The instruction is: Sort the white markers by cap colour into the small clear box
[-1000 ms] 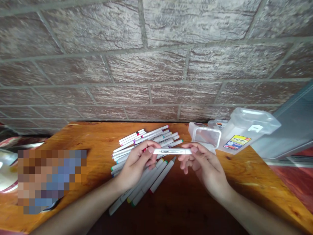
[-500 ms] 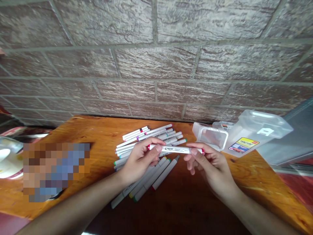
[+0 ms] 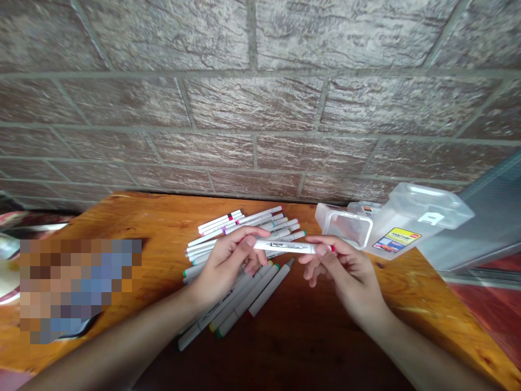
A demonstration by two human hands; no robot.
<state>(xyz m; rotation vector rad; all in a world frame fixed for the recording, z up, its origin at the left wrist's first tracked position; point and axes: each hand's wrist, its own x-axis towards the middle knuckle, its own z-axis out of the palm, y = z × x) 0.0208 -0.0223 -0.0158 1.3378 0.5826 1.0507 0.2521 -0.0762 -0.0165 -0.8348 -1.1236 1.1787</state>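
A white marker with black print and a red end is held level between my two hands, over the front of the marker pile. My left hand pinches its left end between thumb and fingers, which hide that tip. At the other end, the thumb and index finger of my right hand close on it near the red end. Several white markers with coloured ends lie behind and under my left hand. Nearer to me, an uncapped grey-tipped marker lies beside others, its rear end red.
On the right stands a clear plastic case with a yellow marker label, its open clear lid or part beside it. A brick wall borders the wooden table. A pixelated item lies left.
The marker has turned about its length, so its print faces differently, and my left fingers now cover its left red end. The whole view has shifted slightly.
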